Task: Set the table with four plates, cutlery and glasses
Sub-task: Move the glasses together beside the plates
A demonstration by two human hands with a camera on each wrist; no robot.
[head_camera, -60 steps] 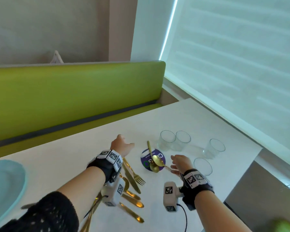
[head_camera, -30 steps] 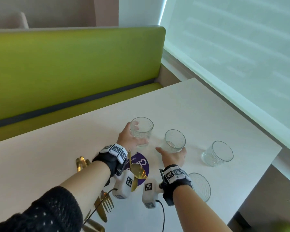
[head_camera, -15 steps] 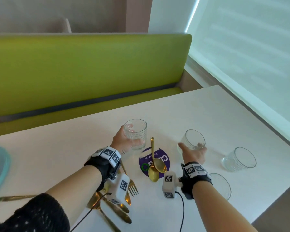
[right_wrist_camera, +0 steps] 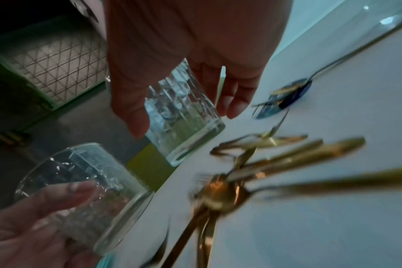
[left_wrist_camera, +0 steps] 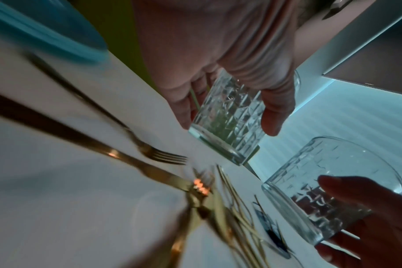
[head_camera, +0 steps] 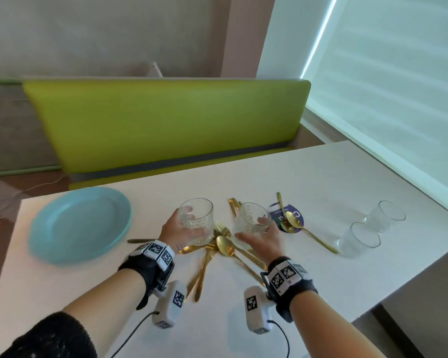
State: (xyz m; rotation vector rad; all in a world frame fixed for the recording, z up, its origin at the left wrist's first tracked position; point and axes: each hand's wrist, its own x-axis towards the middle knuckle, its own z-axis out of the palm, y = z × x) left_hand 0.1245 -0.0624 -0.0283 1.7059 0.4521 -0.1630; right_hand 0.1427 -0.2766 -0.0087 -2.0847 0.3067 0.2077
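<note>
My left hand [head_camera: 177,229] grips a clear cut-pattern glass [head_camera: 197,220], held above the white table [head_camera: 321,182]. My right hand [head_camera: 263,240] grips a second glass [head_camera: 251,222] beside it, tilted slightly. Both glasses hang over a heap of gold cutlery [head_camera: 217,251]. In the left wrist view my fingers [left_wrist_camera: 273,116] wrap the left glass [left_wrist_camera: 227,123]; the right glass [left_wrist_camera: 328,190] shows at lower right. In the right wrist view my right hand's glass [right_wrist_camera: 184,116] is held off the table. A stack of light blue plates [head_camera: 80,223] lies at the left.
Two more clear glasses [head_camera: 357,240] [head_camera: 386,215] stand near the table's right edge. A purple round sticker [head_camera: 294,218] with gold spoons [head_camera: 292,219] on it lies right of my hands. A green bench [head_camera: 166,125] runs behind the table; a window blind is on the right.
Both hands have lifted their glasses and carried them leftward, from beside the purple sticker to above the cutlery heap. The view has swung left, bringing the blue plates into sight.
</note>
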